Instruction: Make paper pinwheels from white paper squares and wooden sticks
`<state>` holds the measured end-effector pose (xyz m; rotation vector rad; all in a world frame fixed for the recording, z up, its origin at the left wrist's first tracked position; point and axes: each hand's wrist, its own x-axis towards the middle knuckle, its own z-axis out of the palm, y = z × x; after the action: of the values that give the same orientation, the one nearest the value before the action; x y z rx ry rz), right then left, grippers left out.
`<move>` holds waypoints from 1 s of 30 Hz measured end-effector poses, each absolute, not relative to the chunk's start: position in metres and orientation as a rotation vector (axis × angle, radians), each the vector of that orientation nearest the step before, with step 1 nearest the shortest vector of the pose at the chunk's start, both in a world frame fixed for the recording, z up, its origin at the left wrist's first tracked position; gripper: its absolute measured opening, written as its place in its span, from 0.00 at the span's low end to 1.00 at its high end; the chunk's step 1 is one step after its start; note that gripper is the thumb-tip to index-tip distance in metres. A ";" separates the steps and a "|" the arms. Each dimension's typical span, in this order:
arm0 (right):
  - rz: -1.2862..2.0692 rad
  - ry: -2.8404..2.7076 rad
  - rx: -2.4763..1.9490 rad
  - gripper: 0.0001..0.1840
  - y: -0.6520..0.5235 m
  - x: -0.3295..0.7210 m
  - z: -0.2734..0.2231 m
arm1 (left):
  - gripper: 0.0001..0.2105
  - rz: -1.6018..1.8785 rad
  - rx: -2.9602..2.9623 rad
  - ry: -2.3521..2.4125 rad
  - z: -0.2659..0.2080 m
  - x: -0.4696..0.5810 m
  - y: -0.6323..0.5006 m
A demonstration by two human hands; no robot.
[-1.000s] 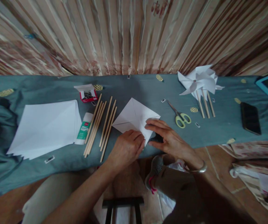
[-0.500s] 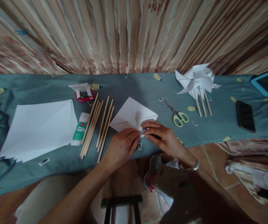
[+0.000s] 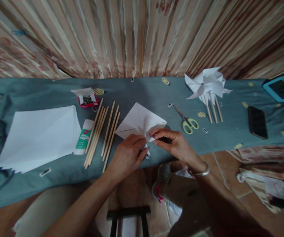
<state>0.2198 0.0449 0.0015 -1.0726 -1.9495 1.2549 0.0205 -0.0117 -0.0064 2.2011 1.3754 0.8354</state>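
Note:
A white paper square (image 3: 139, 118) with diagonal creases lies turned like a diamond on the cloth-covered table. Its near corner is gripped between my two hands. My left hand (image 3: 130, 154) is closed on the near left edge, and a small pointed flap of paper shows below its fingers. My right hand (image 3: 170, 141) pinches the near right part between thumb and fingers. The paper bulges slightly at my fingertips, which hide part of it. To the right of the paper lie scissors (image 3: 189, 124) with yellow-green handles.
Several wooden sticks (image 3: 97, 135) lie left of the paper, beside a glue stick (image 3: 84, 138). Further left is a stack of white paper (image 3: 38, 135); behind, an open red box (image 3: 87, 99) of small dark pieces. Paper pinwheels (image 3: 207, 85), a phone (image 3: 257, 122) and a blue-framed device (image 3: 281, 89) are right.
My fingers have shifted at the paper's near corner. A pointed flap now shows below my left fingers, and my hands are slightly further apart. The whole view has moved slightly.

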 end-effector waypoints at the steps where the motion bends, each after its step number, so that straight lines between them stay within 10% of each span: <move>1: 1.229 -1.946 -1.086 0.03 0.044 0.218 0.000 | 0.06 0.823 2.207 1.370 -0.006 0.021 -0.012; 30: 0.736 -2.021 -1.386 0.07 0.051 0.192 -0.004 | 0.12 0.750 2.366 1.452 -0.003 0.027 -0.012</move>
<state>0.1917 0.0512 -0.0041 -1.3863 -2.0209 0.7357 0.0272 -0.0123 -0.0030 2.3662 1.4524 0.7497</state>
